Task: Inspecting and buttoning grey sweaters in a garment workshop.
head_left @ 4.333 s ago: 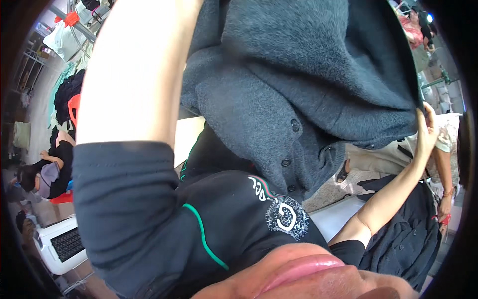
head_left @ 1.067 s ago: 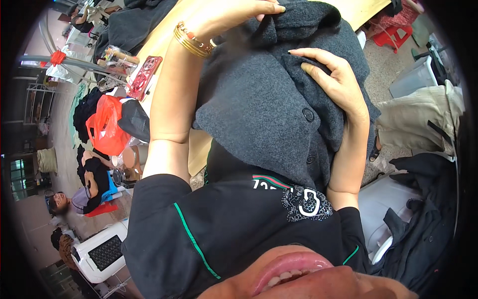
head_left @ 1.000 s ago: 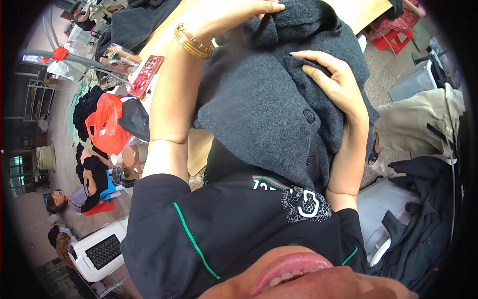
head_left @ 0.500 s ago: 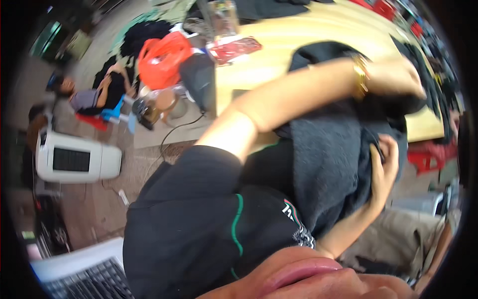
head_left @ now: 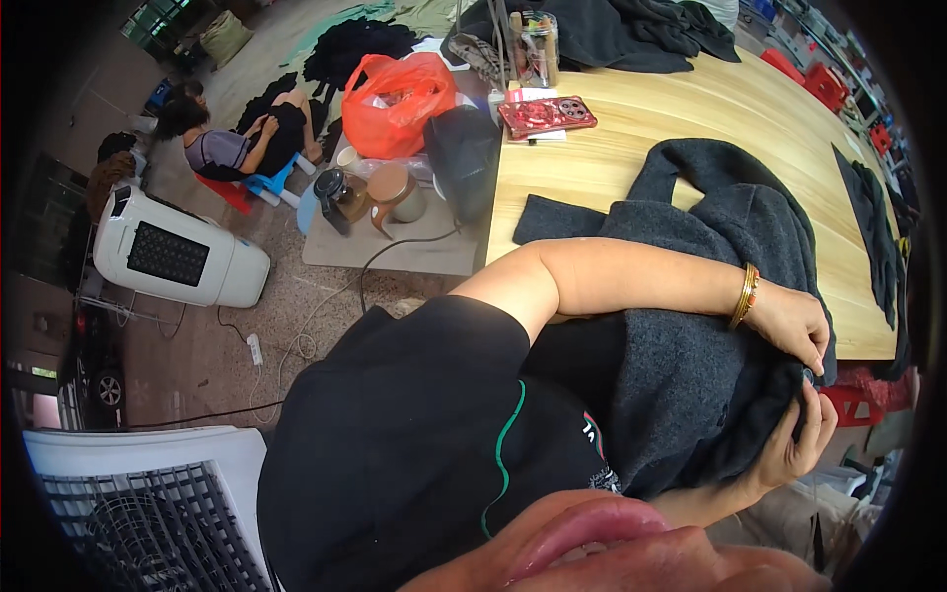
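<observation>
A dark grey woollen garment (head_left: 676, 365), perhaps a coat, hangs over the table's edge against my body, part of it bunched on the tabletop. My left hand (head_left: 789, 321), with gold bangles (head_left: 746, 296) at the wrist, reaches across it and pinches its edge at the right. Just below, my right hand (head_left: 801, 439) grips the same edge from underneath with curled fingers. Between the fingertips of both hands shows a small dark round piece (head_left: 809, 377), possibly a button; I cannot tell for certain. A sleeve-like strip (head_left: 557, 219) of grey cloth lies on the table.
The wooden table (head_left: 612, 104) bears a red-cased phone (head_left: 547, 116), a jar of tools (head_left: 535, 49) and dark cloth (head_left: 631, 35). On a low side table (head_left: 335, 252) are an orange bag (head_left: 395, 104) and jugs. A white air cooler (head_left: 182, 252) and a seated person (head_left: 247, 143) are at left.
My left hand has come down from the far right of the table to the garment's edge, meeting my right hand there. The view has shifted, and the scene appears sharper.
</observation>
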The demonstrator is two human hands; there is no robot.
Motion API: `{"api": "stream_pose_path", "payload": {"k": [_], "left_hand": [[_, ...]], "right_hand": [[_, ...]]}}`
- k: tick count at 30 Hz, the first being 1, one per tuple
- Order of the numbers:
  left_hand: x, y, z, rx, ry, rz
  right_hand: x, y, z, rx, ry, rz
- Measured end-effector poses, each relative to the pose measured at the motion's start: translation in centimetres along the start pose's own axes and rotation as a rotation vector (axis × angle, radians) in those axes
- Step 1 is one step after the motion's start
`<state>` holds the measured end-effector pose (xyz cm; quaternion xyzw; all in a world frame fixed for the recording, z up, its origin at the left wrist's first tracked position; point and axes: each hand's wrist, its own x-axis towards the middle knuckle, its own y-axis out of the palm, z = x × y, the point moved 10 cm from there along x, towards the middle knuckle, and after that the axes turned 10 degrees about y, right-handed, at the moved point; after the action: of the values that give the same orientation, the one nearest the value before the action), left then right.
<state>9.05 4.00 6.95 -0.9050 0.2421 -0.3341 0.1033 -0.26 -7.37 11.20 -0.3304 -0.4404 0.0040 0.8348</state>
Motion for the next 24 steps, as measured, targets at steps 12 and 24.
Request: {"api": "stream_pose_path", "payload": {"k": [12,24], "left_hand": [[-0.2,-0.4,-1.2,0.076,0.047,-0.08],[1.6,0.3,-1.3,0.399,0.296,-0.115]], "right_hand": [[-0.7,-0.4,-2.6,-0.046,0.031,-0.099],[-0.3,-0.1,-3.5,0.093,0.33,-0.078]]}}
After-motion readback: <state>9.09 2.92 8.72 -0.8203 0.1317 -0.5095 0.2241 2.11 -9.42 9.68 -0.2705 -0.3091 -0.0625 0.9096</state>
